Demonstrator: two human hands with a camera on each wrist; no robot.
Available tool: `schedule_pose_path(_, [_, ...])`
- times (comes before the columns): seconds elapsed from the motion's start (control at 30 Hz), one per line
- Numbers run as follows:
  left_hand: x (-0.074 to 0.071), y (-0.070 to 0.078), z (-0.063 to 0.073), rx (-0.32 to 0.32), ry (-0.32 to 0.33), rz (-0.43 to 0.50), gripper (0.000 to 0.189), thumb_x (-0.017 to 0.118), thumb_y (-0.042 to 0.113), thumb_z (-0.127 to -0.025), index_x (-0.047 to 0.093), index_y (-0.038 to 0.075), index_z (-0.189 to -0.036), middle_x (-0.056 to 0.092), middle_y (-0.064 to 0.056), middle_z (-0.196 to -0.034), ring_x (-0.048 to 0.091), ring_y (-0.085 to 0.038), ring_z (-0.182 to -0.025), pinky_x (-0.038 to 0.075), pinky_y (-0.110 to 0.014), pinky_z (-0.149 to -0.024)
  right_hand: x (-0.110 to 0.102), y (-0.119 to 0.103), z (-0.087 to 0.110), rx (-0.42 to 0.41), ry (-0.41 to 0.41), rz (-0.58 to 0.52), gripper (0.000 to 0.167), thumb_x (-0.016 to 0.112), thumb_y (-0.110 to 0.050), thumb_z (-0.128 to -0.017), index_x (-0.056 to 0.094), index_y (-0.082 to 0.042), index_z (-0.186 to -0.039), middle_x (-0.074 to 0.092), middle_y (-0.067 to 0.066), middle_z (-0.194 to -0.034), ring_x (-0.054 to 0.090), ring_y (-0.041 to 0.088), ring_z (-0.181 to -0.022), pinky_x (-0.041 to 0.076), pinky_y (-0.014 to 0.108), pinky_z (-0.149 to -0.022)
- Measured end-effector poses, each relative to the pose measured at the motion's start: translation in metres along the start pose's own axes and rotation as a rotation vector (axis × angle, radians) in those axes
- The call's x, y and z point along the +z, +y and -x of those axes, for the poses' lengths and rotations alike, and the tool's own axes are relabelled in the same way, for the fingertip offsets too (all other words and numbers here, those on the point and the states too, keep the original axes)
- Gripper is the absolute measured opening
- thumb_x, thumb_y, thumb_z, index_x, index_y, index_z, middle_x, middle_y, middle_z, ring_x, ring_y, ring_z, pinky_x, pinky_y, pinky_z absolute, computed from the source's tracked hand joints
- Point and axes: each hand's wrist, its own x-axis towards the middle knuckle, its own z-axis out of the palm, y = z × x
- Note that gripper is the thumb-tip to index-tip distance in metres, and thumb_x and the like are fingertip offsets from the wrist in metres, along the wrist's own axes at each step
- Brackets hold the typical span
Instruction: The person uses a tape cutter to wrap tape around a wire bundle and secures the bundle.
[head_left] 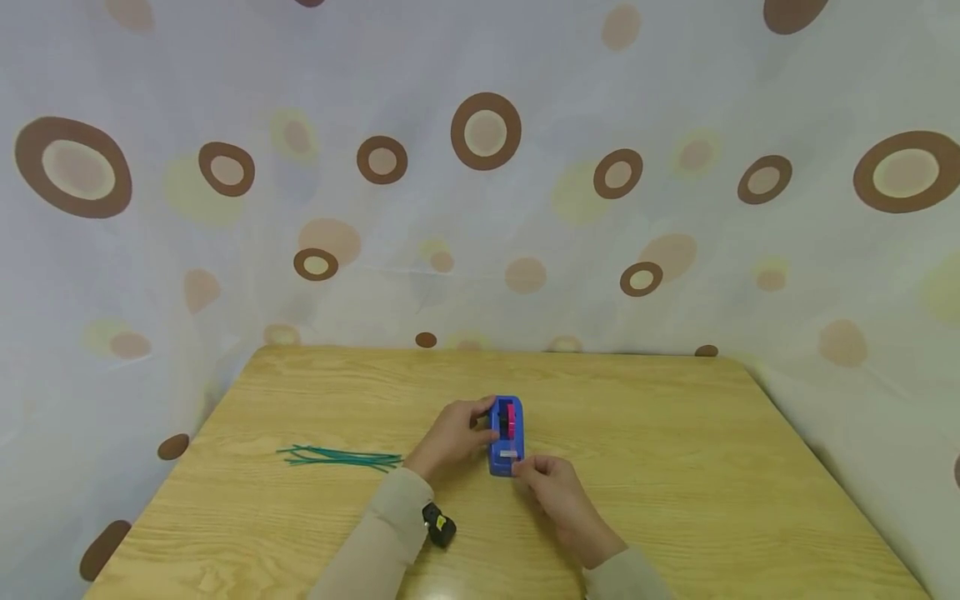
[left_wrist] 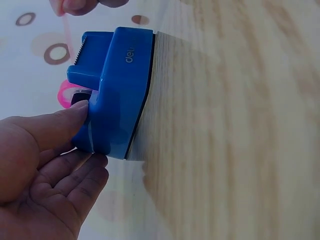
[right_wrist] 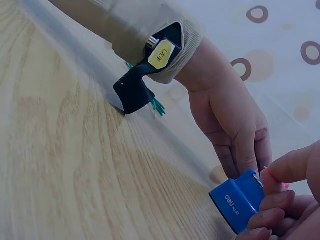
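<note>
- In the head view, I have a blue tape dispenser just below the centre of the frame, on a wooden table; a pink roll sits in it.
- My left hand reaches in from the lower left and grips the dispenser's left side; my right hand is at its near right corner, thumb and fingertips pinched together.
- Left of centre in the lower part of the frame, I see thin green sticks in a loose bunch, near my left forearm. A small black device is on the left sleeve, at bottom centre. A spotted cloth fills the upper frame.
- In the left wrist view, the dispenser stands at upper centre, toothed cutter toward the upper left. My left thumb presses its side, the other fingers bent beneath. A strip of tape runs past the cutter to my right fingers at the top edge; it is pale and faint, so I read its ends with some caution.
- In the right wrist view, the dispenser is at lower right. My right hand holds the strip by the cutter between thumb and forefinger, and my left hand comes down behind. The black device at upper centre has a yellow label.
</note>
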Motion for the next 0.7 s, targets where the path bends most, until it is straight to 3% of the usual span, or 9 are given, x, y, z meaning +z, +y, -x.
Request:
schedule_pose_path(0.4, [0.001,0.0,-0.001,-0.018,-0.005,0.005,0.061,0.071,0.015,-0.093,0.045,0.007,-0.147,0.044,-0.009,-0.15,0.05,-0.031,-0.13,0.043,-0.042,-0.102,-0.002,0.001,0.009,0.014,-0.012,0.048,0.024,0.067,-0.02,-0.093,0.067,0.002,-0.081,0.043,-0.003,-0.064,0.039,0.013,-0.061,0.032,0.025,-0.053])
schedule_pose_path(0.7, [0.0,0.0,0.0,-0.002,-0.004,-0.006,0.061,0.071,0.014,-0.092,0.045,0.006,-0.147,0.045,-0.01,-0.148,0.051,-0.03,-0.129,0.043,-0.042,-0.102,-0.008,0.002,0.017,0.018,-0.051,0.077,0.025,0.068,-0.02,-0.093,0.072,0.005,-0.094,0.043,-0.004,-0.062,0.037,0.012,-0.059,0.03,0.024,-0.052])
